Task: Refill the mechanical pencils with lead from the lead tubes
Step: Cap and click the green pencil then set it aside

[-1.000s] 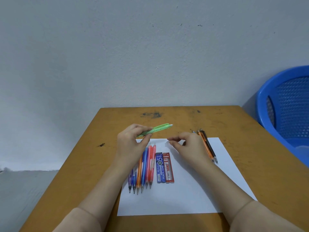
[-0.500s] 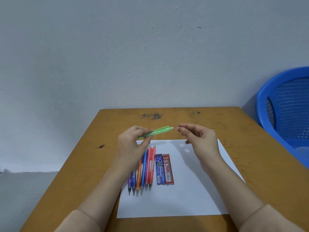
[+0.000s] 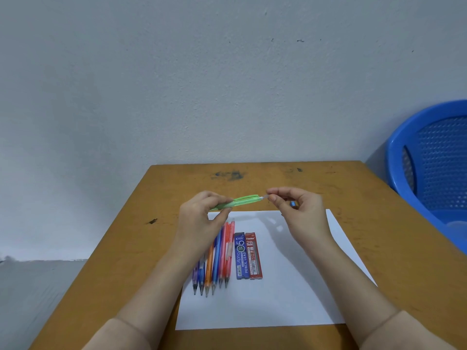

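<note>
At frame centre, my left grip (image 3: pixel 202 215) holds the green pencil (image 3: pixel 246 200); my right grip (image 3: pixel 302 214) pinches its white end.

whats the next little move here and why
Probably pull the end cap straight off the green pencil: the left hand grips its barrel, the right hand pinches that cap, and the blue lead tube and red lead tube lie untouched on the paper.
</note>
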{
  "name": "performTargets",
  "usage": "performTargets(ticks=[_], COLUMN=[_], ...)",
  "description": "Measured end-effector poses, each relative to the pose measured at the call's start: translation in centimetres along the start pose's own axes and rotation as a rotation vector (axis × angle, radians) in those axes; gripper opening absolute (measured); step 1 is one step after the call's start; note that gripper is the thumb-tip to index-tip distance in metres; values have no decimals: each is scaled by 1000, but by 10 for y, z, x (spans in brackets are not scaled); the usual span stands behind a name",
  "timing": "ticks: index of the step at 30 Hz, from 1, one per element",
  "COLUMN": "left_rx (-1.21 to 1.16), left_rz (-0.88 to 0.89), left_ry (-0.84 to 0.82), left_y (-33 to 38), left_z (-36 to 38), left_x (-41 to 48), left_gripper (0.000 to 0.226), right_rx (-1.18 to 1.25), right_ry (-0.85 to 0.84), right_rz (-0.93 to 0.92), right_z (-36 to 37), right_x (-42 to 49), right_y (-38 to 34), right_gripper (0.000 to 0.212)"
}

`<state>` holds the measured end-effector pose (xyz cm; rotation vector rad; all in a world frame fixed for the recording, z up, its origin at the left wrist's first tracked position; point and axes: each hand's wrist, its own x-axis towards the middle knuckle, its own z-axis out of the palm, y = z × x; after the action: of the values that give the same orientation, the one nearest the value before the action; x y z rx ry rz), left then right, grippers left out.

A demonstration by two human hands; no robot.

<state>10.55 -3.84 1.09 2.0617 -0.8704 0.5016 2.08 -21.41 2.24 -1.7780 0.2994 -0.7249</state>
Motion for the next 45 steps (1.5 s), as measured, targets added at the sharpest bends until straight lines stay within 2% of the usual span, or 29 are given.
performTargets(ticks=[9, 27, 34, 42, 45], left_rx=[-8, -41, -53, -51, -98], left_rz=[10, 48, 30, 52, 10], left_ry=[20, 69, 81, 35, 1], left_y=[1, 4, 11, 18, 21], left_z=[0, 3, 3, 3, 3], left_x=[0, -2, -4, -5, -5], left_gripper=[18, 17, 17, 19, 21], right_rx=[-60, 29, 206, 266, 458], right_ry=[28, 0, -55, -95, -65], right_rz=[-59, 27, 126, 246, 346], right_z=[0, 5, 7, 5, 4], right_x=[-2, -4, -7, -7, -4], right_y=[-4, 0, -7, -6, -7], right_gripper=[27, 15, 11, 4, 6])
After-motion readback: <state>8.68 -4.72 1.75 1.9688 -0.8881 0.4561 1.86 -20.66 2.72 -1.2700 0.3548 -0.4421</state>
